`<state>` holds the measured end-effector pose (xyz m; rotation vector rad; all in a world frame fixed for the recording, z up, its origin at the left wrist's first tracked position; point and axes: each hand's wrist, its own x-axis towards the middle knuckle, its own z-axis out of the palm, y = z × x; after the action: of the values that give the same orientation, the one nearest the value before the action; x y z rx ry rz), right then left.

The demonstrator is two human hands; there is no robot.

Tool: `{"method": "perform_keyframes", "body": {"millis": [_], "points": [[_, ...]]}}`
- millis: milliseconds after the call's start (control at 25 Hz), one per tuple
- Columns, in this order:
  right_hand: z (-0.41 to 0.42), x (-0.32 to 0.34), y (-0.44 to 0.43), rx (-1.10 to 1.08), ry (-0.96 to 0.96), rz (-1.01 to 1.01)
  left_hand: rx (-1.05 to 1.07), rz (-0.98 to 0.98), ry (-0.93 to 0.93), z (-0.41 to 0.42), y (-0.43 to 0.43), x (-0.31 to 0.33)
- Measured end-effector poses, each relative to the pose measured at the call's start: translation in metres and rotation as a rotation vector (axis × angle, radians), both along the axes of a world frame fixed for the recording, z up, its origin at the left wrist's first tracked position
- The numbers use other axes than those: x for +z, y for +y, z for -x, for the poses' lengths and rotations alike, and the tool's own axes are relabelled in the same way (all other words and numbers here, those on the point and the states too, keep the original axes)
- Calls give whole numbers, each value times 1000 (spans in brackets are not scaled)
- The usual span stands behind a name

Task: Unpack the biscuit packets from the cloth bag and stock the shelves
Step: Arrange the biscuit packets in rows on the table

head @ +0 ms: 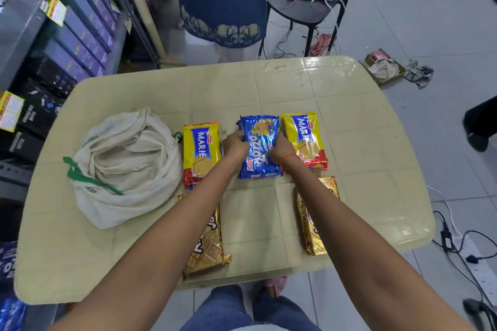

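Note:
A blue 20-20 biscuit packet (260,146) lies in the middle of the beige table (336,148). My left hand (234,145) grips its left edge and my right hand (281,150) grips its right edge. A yellow Marie packet (200,150) lies to its left and another yellow Marie packet (305,138) to its right. Two gold packets lie nearer to me, the left gold packet (207,244) and the right gold packet (314,226), each partly hidden under a forearm. The white cloth bag (126,166) with green handles lies crumpled at the table's left.
Shelves (72,35) with dark boxes stand at the left. A person in a blue garment (220,0) stands beyond the table's far edge. A black chair (309,5) with a power strip stands behind. Cables and a power strip (473,258) lie on the floor at the right.

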<state>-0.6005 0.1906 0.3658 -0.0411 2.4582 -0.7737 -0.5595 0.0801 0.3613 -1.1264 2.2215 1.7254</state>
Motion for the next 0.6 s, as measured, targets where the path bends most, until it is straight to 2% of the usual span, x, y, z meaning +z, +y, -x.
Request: {"method": "perform_keyframes", "body": {"millis": [240, 400, 480, 600], "points": [[1, -4, -1, 3, 46, 99, 29, -15, 77, -3, -3, -1], [-8, -1, 4, 20, 57, 206, -5, 52, -23, 0, -4, 5], [-19, 0, 17, -48, 169, 256, -16, 218, -30, -11, 13, 12], [-49, -10, 54, -288, 391, 173, -96, 357, 142, -48, 65, 7]]}}
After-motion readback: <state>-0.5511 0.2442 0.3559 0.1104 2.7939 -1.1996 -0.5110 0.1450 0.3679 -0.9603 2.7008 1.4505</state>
